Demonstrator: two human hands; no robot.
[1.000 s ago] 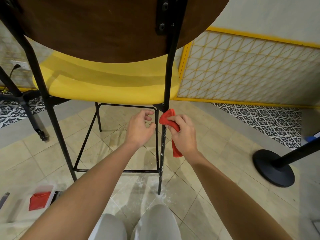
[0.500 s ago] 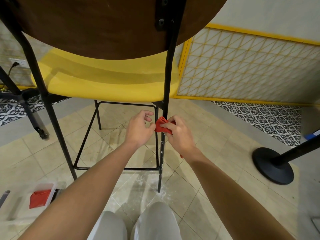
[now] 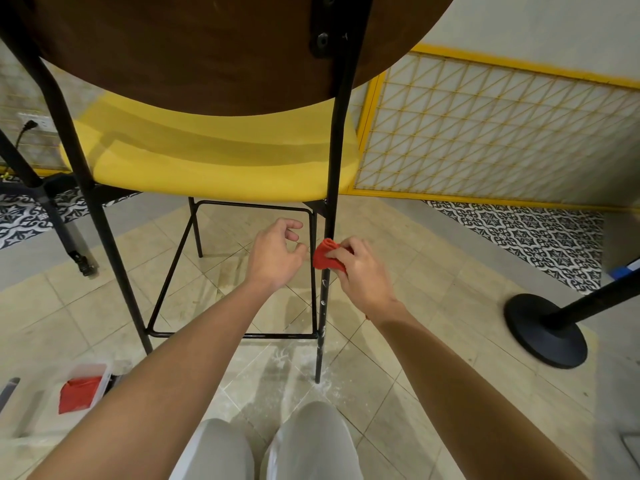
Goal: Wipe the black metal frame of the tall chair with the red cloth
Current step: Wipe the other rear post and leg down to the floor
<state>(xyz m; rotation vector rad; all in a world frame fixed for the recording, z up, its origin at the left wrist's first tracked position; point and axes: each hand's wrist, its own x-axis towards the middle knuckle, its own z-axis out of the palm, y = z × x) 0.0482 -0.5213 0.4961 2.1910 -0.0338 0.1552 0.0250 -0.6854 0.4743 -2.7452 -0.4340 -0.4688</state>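
The tall chair has a yellow seat [image 3: 207, 168], a dark wooden back and a black metal frame [image 3: 325, 306]. My right hand [image 3: 360, 271] grips the red cloth [image 3: 323, 255] and holds it wrapped against the frame's near right leg, just below the seat. The leg below the cloth shows white specks. My left hand [image 3: 275, 254] hovers just left of that leg with its fingers loosely curled, holding nothing. It is close to the thin footrest bar [image 3: 313, 271]; contact is unclear.
A clear box with a red cloth [image 3: 81, 393] lies on the tiled floor at lower left. A black stanchion base [image 3: 545, 330] stands at right. Another black stand's legs [image 3: 59, 223] are at far left. My knees are at the bottom centre.
My right hand has bunched the hanging cloth round the leg and shifted slightly along it. My left hand has stayed beside the leg.
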